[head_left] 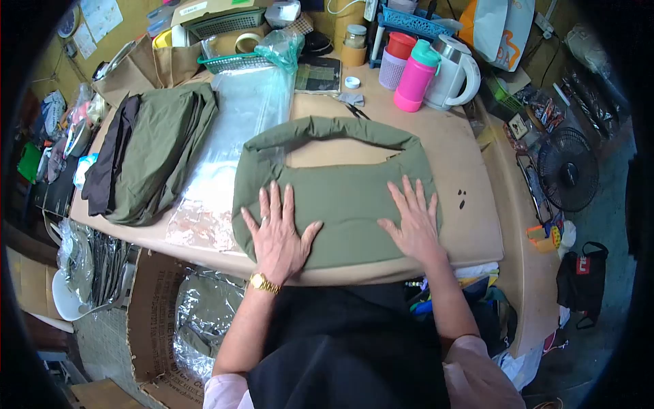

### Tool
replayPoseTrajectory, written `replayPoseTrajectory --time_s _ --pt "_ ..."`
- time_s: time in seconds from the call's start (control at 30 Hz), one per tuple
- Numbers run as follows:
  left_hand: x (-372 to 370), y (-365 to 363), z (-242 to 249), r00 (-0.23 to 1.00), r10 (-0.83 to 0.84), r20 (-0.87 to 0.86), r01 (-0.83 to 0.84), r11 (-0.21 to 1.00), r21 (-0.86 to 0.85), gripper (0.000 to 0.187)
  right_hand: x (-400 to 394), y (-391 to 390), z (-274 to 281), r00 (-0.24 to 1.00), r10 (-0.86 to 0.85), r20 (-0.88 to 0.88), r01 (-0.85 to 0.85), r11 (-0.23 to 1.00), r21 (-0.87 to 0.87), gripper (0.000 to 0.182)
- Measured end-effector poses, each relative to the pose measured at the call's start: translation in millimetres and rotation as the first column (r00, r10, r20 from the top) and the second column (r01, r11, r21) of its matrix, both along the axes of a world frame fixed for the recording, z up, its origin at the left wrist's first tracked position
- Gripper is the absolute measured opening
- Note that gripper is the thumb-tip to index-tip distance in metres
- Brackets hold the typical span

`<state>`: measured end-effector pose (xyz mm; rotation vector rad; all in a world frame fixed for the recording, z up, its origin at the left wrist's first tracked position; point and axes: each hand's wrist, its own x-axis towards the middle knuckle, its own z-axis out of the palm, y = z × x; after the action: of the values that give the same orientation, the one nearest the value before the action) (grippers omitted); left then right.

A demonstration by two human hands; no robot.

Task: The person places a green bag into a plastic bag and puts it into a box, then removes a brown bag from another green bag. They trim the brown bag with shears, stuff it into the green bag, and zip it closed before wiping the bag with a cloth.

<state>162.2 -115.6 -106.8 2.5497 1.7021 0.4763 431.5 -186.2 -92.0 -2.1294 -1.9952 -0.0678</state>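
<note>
An olive green fabric bag [334,204] with a wide padded handle lies flat on the covered table [470,225], its handle towards the far side. My left hand [278,235] rests on the bag's left part, fingers spread, with a gold watch at the wrist. On the right part of the bag my right hand [413,221] lies flat, its fingers also apart. Neither hand grips anything. Left of the bag are clear plastic sleeves [238,129], and beyond them a pile of folded olive and dark fabric pieces [153,150].
At the back stand a pink bottle [414,78], a white kettle [453,75] and a green basket [235,63]. Small dark scissors or snips [355,110] lie behind the handle. A cardboard box [153,320] with plastic-wrapped items is below left; a black fan [571,169] stands right.
</note>
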Motion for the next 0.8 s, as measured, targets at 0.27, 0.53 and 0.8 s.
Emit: replayPoseTrajectory --time_s 0.27,0.53,0.8 --pt "-16 -8 13 0.997 0.009 -0.075 -0.024 0.980 -0.199 0.097 -15 -20 12 0.993 -0.109 -0.050 0.093 0.961 -0.261 0.085" --pt "-22 54 84 0.996 -0.015 0.084 0.022 0.996 -0.081 0.056 26 23 60 0.952 -0.148 -0.269 0.088 0.971 -0.224 0.064" --pt "-30 139 0 0.945 -0.064 0.321 0.012 0.987 0.163 0.020 86 82 10 0.937 -0.148 -0.317 0.155 0.988 -0.001 0.030"
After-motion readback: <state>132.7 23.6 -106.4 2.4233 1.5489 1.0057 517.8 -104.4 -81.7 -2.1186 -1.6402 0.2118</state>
